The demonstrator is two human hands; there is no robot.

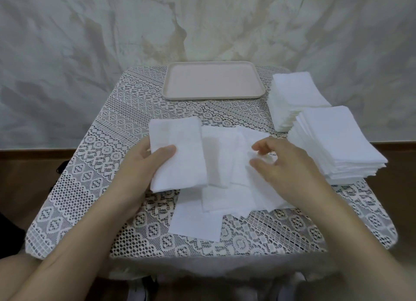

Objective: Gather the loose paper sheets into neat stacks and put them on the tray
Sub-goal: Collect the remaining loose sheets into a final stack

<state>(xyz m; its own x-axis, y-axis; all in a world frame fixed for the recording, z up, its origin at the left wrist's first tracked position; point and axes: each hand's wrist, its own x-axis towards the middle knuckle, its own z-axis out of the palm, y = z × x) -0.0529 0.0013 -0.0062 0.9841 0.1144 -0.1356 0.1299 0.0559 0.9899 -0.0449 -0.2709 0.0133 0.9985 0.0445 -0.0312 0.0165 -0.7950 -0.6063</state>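
Both bare forearms rise from the bottom edge, cut off by the frame. The left hand (144,163) grips a small stack (177,156) of white sheets from its left side, thumb (164,152) lying across the top, fingers hidden underneath; the stack tilts a little above the table. The right hand (286,163) hovers over the loose sheets (225,199), fingers curved and thumb drawn toward them. Motion blur hides whether it pinches a sheet's edge or only touches it.

The loose sheets lie overlapped and askew in the middle of the lace tablecloth (112,143), soft and textured – one sticks out toward the near edge. Two tall stacks sit at the right, the near stack (337,143) fanned at its edges, the far stack (292,93) just behind it. The pale pink tray (213,96) rests at the table's far edge, well apart from the hands. A wrinkled backdrop (90,30) hangs behind.
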